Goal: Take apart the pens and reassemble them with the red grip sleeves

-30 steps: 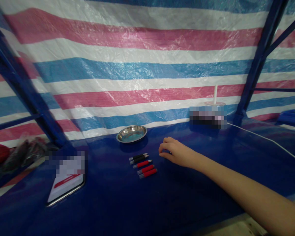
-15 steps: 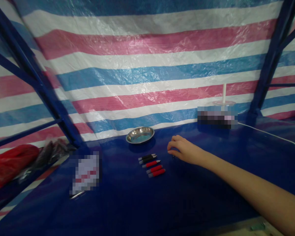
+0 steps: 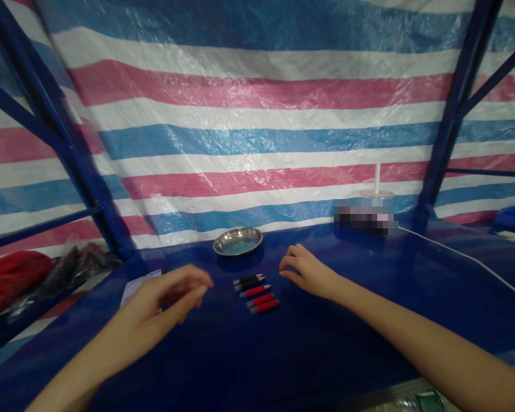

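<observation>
My left hand (image 3: 171, 300) is over the left part of the blue table, its fingers bent and spaced from the thumb, with nothing visible between them. To the right of the pens is my right hand (image 3: 304, 271), fingers curled toward the thumb. Whatever is in its grasp, if anything, is hidden. Between the hands lie two black pens (image 3: 249, 281) and three red pens (image 3: 263, 299), side by side in a slanted row. Behind them, an oval metal dish (image 3: 237, 242) rests near the striped sheet.
A white card or paper (image 3: 133, 285) is partly covered by my left hand. At the back right stands a blurred-out object (image 3: 364, 220) with a white cable (image 3: 459, 252). Blue frame posts (image 3: 450, 126) rise at both sides. Red bags (image 3: 12, 280) lie at left.
My left hand has come into view from the lower left. The whole scene has shifted slightly left as the camera turned. My right hand stays beside the pens.
</observation>
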`<act>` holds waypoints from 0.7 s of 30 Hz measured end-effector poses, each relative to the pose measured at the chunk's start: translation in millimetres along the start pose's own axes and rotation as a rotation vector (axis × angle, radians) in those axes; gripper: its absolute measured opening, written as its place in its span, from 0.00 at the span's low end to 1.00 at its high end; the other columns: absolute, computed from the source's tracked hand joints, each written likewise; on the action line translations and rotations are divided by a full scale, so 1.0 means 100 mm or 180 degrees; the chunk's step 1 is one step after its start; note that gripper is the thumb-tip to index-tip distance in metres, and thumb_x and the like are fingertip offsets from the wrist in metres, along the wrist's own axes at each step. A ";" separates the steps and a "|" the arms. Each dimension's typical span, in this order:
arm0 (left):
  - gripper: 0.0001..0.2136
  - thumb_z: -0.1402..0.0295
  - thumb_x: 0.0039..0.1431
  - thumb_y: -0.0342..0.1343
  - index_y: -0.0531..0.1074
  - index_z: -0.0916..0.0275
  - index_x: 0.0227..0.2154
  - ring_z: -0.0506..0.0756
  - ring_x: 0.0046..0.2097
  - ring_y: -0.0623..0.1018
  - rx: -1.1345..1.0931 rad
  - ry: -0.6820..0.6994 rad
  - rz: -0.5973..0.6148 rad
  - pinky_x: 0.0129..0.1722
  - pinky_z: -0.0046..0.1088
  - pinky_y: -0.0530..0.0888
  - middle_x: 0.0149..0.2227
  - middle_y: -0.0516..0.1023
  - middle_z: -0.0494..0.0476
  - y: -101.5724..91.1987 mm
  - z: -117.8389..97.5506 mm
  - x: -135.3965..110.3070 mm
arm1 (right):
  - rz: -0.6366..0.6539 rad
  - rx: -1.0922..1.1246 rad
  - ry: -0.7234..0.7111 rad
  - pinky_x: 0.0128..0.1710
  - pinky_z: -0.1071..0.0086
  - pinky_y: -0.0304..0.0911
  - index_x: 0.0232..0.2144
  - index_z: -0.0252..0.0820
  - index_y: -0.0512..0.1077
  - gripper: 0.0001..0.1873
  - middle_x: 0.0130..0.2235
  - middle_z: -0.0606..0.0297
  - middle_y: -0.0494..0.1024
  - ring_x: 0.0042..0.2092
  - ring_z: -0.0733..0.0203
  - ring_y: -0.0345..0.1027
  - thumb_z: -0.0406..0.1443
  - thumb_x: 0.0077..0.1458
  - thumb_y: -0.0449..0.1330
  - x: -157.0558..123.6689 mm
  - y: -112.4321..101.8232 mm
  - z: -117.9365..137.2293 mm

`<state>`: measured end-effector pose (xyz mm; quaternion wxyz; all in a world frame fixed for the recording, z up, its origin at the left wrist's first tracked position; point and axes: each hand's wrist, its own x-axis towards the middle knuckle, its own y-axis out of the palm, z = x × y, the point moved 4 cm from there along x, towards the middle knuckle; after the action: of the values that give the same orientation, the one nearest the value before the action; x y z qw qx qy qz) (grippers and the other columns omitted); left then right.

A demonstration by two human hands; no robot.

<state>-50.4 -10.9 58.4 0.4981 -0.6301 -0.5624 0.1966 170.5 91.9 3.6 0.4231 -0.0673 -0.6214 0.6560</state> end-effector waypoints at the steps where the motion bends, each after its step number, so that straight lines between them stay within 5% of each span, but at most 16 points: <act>1: 0.11 0.62 0.56 0.45 0.66 0.63 0.34 0.45 0.23 0.66 0.0150 0.0160 0.0189 0.22 0.19 0.62 0.22 0.67 0.46 0.08 -0.04 0.22 | -0.0023 0.0014 0.0012 0.39 0.67 0.55 0.34 0.38 0.69 0.11 0.34 0.60 0.65 0.40 0.61 0.56 0.36 0.55 0.50 0.00 0.01 -0.01; 4: 0.08 0.66 0.56 0.45 0.67 0.63 0.30 0.48 0.28 0.67 0.0729 0.0590 0.0359 0.27 0.23 0.63 0.28 0.69 0.50 0.35 -0.10 0.69 | -0.0067 0.0087 0.0026 0.39 0.66 0.54 0.34 0.39 0.69 0.10 0.34 0.60 0.65 0.40 0.60 0.55 0.37 0.55 0.50 0.00 0.02 -0.04; 6: 0.07 0.67 0.56 0.46 0.66 0.62 0.30 0.50 0.31 0.68 0.0956 0.0687 0.0491 0.31 0.24 0.64 0.29 0.69 0.51 0.53 -0.08 0.79 | -0.0093 0.0142 0.0032 0.39 0.66 0.54 0.34 0.39 0.69 0.10 0.34 0.60 0.65 0.40 0.60 0.55 0.37 0.55 0.50 -0.01 0.03 -0.06; 13: 0.06 0.68 0.58 0.43 0.64 0.60 0.35 0.51 0.34 0.69 0.1242 0.0615 0.0767 0.33 0.25 0.66 0.34 0.66 0.52 0.70 0.05 0.55 | 0.0016 0.0191 -0.0086 0.39 0.65 0.55 0.34 0.41 0.69 0.09 0.35 0.61 0.65 0.39 0.60 0.55 0.36 0.54 0.50 -0.01 0.15 -0.02; 21: 0.06 0.69 0.57 0.44 0.64 0.61 0.34 0.52 0.32 0.71 0.1737 0.0398 0.0943 0.30 0.27 0.67 0.34 0.66 0.54 0.76 0.14 0.58 | 0.0009 0.0088 -0.0074 0.39 0.64 0.55 0.35 0.43 0.69 0.09 0.36 0.61 0.64 0.40 0.59 0.54 0.37 0.54 0.51 -0.02 0.12 0.02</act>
<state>-5.6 56.7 5.8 0.6483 -0.5591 -0.3593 0.3714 164.8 91.0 -7.6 0.4158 -0.0548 -0.6170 0.6659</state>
